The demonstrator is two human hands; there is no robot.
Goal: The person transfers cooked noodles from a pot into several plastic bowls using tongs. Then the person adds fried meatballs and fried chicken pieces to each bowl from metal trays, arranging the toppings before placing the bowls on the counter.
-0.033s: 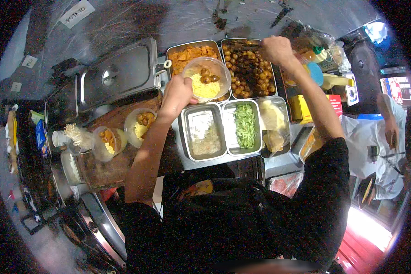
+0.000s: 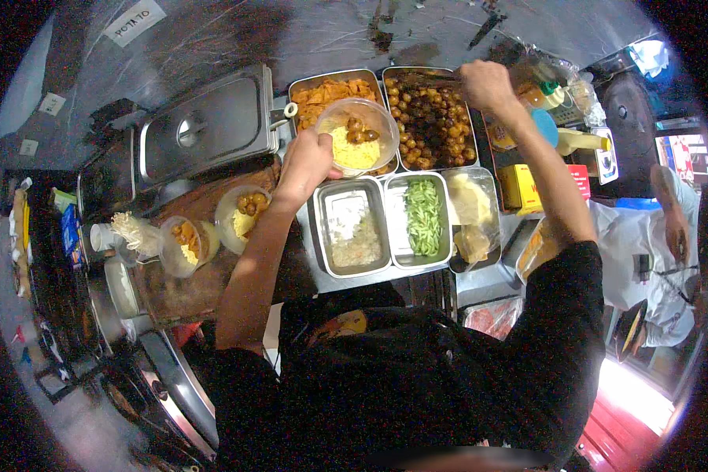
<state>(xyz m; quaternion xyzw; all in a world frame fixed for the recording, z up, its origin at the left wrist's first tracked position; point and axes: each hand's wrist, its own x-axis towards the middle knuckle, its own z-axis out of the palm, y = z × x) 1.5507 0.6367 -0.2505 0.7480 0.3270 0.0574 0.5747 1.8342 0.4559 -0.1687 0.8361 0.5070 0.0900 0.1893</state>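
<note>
My left hand [image 2: 307, 164] grips the rim of a clear plastic bowl [image 2: 386, 118]. Yellow shreds and several small brown baby potatoes lie inside it. The bowl is held tilted over the front of a steel tray of orange slices [image 2: 334, 96]. At the far right corner of a steel tray of glazed baby potatoes [image 2: 440, 147], my right hand [image 2: 486, 85] is closed. A thin dark utensil seems to run from it into that tray; its kind cannot be made out. Two more filled clear bowls [image 2: 236, 212] stand on the brown board to the left.
Nearer me are steel pans of a pale white mix [image 2: 352, 240] and green cucumber strips [image 2: 422, 212], beside a clear tub of pale slices [image 2: 470, 197]. A lidded steel pan [image 2: 204, 130] stands left. Bottles [image 2: 578, 141] and a yellow box [image 2: 519, 189] are right. Another person [image 2: 645, 236] is at far right.
My right hand has shifted slightly to the right at the edge of the potato tray. My left hand and the bowl have hardly moved.
</note>
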